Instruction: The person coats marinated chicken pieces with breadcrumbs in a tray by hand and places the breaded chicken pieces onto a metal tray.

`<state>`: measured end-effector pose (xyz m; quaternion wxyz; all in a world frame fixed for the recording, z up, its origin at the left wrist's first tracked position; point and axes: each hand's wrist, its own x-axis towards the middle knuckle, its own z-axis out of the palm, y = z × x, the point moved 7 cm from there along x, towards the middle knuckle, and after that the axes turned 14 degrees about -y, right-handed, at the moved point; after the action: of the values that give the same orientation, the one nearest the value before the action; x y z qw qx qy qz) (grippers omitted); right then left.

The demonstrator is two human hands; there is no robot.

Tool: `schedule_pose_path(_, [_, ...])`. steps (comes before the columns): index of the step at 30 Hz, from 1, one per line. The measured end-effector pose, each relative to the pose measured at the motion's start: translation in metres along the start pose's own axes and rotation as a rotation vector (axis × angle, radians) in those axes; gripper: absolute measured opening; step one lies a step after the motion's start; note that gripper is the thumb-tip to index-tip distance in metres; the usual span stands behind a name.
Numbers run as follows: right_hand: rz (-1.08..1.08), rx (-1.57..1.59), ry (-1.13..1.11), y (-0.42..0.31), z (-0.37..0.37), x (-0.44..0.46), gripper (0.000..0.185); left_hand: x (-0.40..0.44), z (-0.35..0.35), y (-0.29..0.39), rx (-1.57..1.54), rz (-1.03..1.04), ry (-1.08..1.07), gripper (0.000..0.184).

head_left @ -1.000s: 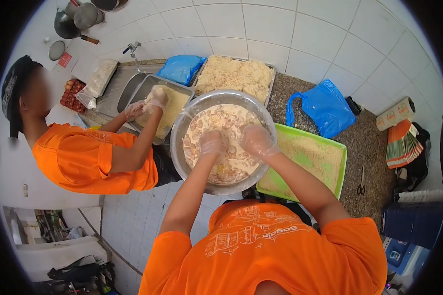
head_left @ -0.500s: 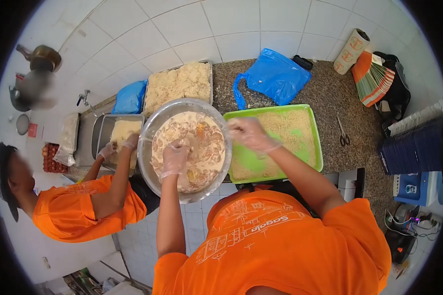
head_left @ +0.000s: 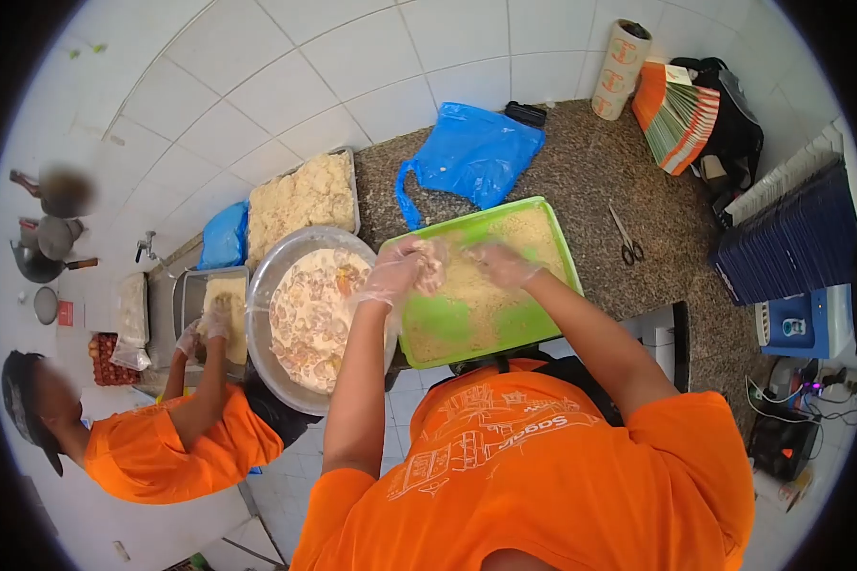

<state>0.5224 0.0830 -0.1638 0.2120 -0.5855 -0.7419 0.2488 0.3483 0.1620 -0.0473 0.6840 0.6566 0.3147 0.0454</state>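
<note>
Over the left side of a green tray (head_left: pixel 419 354) spread with crumbs, my gloved left hand (head_left: pixel 395 271) is closed round a wet piece of meat (head_left: pixel 430 266). My right hand (head_left: pixel 501 265), also in a clear glove, hovers low above the crumbs (head_left: pixel 528 228) in the middle of the tray; its fingers are blurred. Left of the tray stands a large metal bowl (head_left: pixel 260 328) with meat pieces in a pale, creamy liquid (head_left: pixel 305 309).
A co-worker (head_left: pixel 176 447) works at a smaller metal tray (head_left: pixel 192 295) on the left. Behind are a heaped tray (head_left: pixel 300 205), blue bags (head_left: pixel 476 157), a film roll (head_left: pixel 623 71) and scissors (head_left: pixel 627 235). Stacked dark blue items (head_left: pixel 781 247) stand at right.
My left hand has left the bowl and come over the green tray with meat in it. My right hand has moved from the bowl to above the crumbs. The view has shifted rightward.
</note>
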Motion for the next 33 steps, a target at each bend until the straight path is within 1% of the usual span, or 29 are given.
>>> schedule_pose_path(1, [-0.106, 0.142, 0.103, 0.002, -0.014, -0.018, 0.033, 0.012, 0.006, -0.009, -0.006, -0.005, -0.005, 0.021])
schedule_pose_path(2, [-0.099, 0.144, 0.094, 0.01, -0.022, -0.036, 0.033, 0.025, 0.016, -0.016, 0.244, -0.03, -0.05, 0.026])
schedule_pose_path(3, [0.06, 0.17, 0.169, 0.033, -0.035, -0.059, 0.033, 0.035, 0.027, -0.031, 0.489, -0.055, -0.093, 0.031])
schedule_pose_path(4, [0.22, 0.195, 0.241, 0.045, -0.048, -0.079, 0.034, 0.036, 0.038, -0.048, 0.474, -0.065, -0.091, 0.031])
schedule_pose_path(5, [0.221, 0.199, 0.231, 0.043, -0.056, -0.092, 0.034, 0.032, 0.037, -0.048, 0.726, 0.023, 0.156, 0.04])
schedule_pose_path(6, [0.367, 0.14, 0.088, 0.039, -0.065, -0.102, 0.037, 0.027, 0.036, -0.041, 0.979, 0.121, 0.413, 0.049])
schedule_pose_path(7, [0.512, 0.082, -0.053, 0.036, -0.07, -0.112, 0.041, 0.031, 0.034, -0.051, 0.982, 0.121, 0.416, 0.049])
schedule_pose_path(8, [0.511, 0.088, -0.055, 0.024, -0.072, -0.117, 0.041, 0.035, 0.027, -0.078, 0.941, -0.096, 0.351, 0.053])
schedule_pose_path(9, [0.585, 0.017, -0.108, 0.01, -0.066, -0.123, 0.049, 0.029, 0.026, -0.104, 0.89, -0.319, 0.28, 0.057])
schedule_pose_path(10, [0.658, -0.057, -0.162, -0.003, -0.059, -0.129, 0.057, 0.017, 0.036, -0.106, 0.888, -0.331, 0.276, 0.057])
schedule_pose_path(11, [0.658, -0.055, -0.165, -0.018, -0.056, -0.13, 0.057, 0.01, 0.05, -0.106, 0.989, -0.35, 0.231, 0.056])
schedule_pose_path(12, [0.622, -0.071, -0.223, -0.034, -0.05, -0.127, 0.062, 0.003, 0.066, -0.1, 1.09, -0.362, 0.187, 0.056])
schedule_pose_path(13, [0.584, -0.088, -0.278, -0.046, -0.043, -0.125, 0.067, -0.011, 0.081, -0.096, 1.09, -0.36, 0.189, 0.056])
schedule_pose_path(15, [0.56, -0.027, -0.302, -0.048, -0.001, -0.124, 0.064, -0.036, 0.116, -0.081, 0.974, -0.113, 0.165, 0.043])
schedule_pose_path(16, [0.535, 0.032, -0.331, -0.045, 0.024, -0.12, 0.061, -0.032, 0.123, -0.087, 0.97, -0.119, 0.17, 0.043])
schedule_pose_path(18, [0.487, 0.106, -0.295, -0.047, 0.049, -0.106, 0.058, -0.024, 0.137, -0.109, 0.61, -0.205, 0.142, 0.04])
schedule_pose_path(19, [0.446, 0.178, -0.251, -0.051, 0.053, -0.102, 0.056, -0.017, 0.142, -0.115, 0.594, -0.315, 0.099, 0.037])
schedule_pose_path(20, [0.443, 0.173, -0.259, -0.051, 0.056, -0.1, 0.056, -0.016, 0.142, -0.114, 0.585, -0.317, 0.104, 0.037])
schedule_pose_path(21, [0.442, 0.255, -0.211, -0.059, 0.036, -0.094, 0.05, -0.014, 0.136, -0.108, 0.599, -0.337, 0.142, 0.038])
schedule_pose_path(22, [0.439, 0.334, -0.162, -0.062, 0.015, -0.086, 0.045, -0.009, 0.129, -0.104, 0.611, -0.355, 0.182, 0.04])
schedule_pose_path(24, [0.386, 0.295, 0.018, -0.044, -0.03, -0.078, 0.046, -0.017, 0.096, -0.089, 0.564, -0.023, 0.488, 0.043])
schedule_pose_path(26, [0.677, -0.171, -0.018, -0.007, -0.059, -0.08, 0.047, -0.001, 0.058, -0.091, 0.871, -0.124, 0.732, 0.044])
schedule_pose_path(27, [0.677, -0.176, -0.02, 0.015, -0.046, -0.071, 0.047, 0.017, 0.035, -0.107, 0.754, -0.211, 0.72, 0.043])
schedule_pose_path(28, [0.605, -0.329, 0.135, 0.039, -0.028, -0.057, 0.047, 0.035, 0.015, -0.12, 0.636, -0.289, 0.709, 0.043])
schedule_pose_path(29, [0.526, -0.479, 0.289, 0.048, -0.021, -0.049, 0.047, 0.047, 0.005, -0.125, 0.631, -0.282, 0.714, 0.043])
schedule_pose_path(30, [0.522, -0.488, 0.293, 0.049, -0.019, -0.04, 0.047, 0.067, 0.004, -0.13, 0.557, -0.198, 0.547, 0.043])
schedule_pose_path(31, [0.393, -0.38, 0.242, 0.039, -0.009, -0.023, 0.048, 0.085, 0.007, -0.135, 0.482, -0.121, 0.38, 0.043])
schedule_pose_path(32, [0.266, -0.268, 0.19, 0.028, 0.002, -0.009, 0.049, 0.1, 0.001, -0.137, 0.479, -0.122, 0.381, 0.043])
schedule_pose_path(33, [0.268, -0.264, 0.182, 0.023, -0.004, 0.002, 0.049, 0.118, 0.003, -0.15, 0.444, -0.179, 0.276, 0.043])
